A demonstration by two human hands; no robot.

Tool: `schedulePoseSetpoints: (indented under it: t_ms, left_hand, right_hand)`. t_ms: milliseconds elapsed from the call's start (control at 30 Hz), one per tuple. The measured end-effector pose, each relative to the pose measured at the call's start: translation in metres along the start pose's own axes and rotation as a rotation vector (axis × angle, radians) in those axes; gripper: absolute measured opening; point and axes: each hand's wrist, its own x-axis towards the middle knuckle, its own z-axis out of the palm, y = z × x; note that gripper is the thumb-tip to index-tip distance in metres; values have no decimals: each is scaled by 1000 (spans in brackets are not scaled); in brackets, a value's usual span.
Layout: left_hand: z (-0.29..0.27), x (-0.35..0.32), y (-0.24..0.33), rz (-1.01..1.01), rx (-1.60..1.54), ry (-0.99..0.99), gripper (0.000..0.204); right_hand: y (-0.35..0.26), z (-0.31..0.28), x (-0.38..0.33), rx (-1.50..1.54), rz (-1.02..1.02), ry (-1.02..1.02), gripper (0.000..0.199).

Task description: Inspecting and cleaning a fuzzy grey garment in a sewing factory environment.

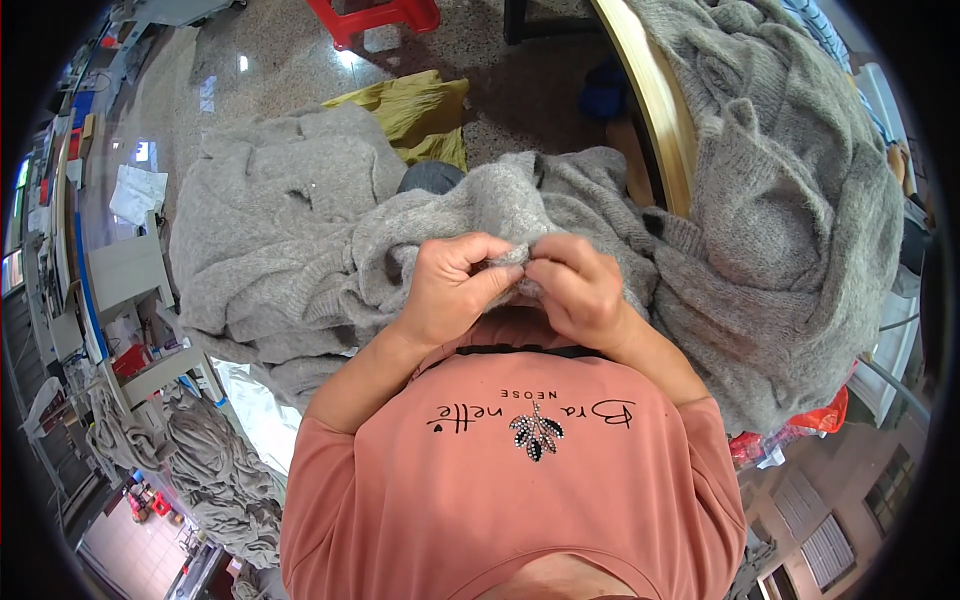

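A grey knitted garment (505, 195) lies bunched across my lap, close in front of my body. My left hand (452, 288) is closed, thumb and fingertips pinching a small edge of the grey knit. Opposite it, almost touching, my right hand (577, 290) is closed on the same edge. The pinched bit of fabric shows between the fingertips. Whether a needle or thread is in the fingers, I cannot tell. More grey knitwear (290, 190) spreads out to the left of my hands, with ribbed bands visible in places.
On the right, a large heap of grey knits (770, 230) lies beside a pale wooden table edge (655, 90). A yellow-green cloth or sack (425, 115) is on the floor ahead, with a red stool (375, 18) beyond. Far left stand cluttered benches; more grey knits (215, 460) are piled at lower left.
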Motion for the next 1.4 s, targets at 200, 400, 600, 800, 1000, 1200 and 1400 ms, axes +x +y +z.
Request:
schedulePoseSetpoints:
  t_ms: [200,400,600,800,1000,1200,1400]
  left_hand:
    - [-4,-3,-12,194,283,27,14]
    - [0,3,-14,413,347,50,14]
    - [0,5,-15,397,384,63,16]
    - [3,4,-17,488,447,99,15]
    - [3,6,-20,750,699,207,18]
    - [3,15,-23,970,901,349,26]
    - [7,14,-29,1052,876,341,20]
  right_hand:
    - [12,-6,3,407,316,-217,20]
    - [11,-11,7,650,736,-306,21]
    - [15,-11,5,564,642,-367,23]
    - [7,-7,-1,425,599,-284,16]
    - [0,5,-4,299,509,-100,16]
    - [2,18,7,-46,228,14,14]
    - [12,24,6,-22,232,76,15]
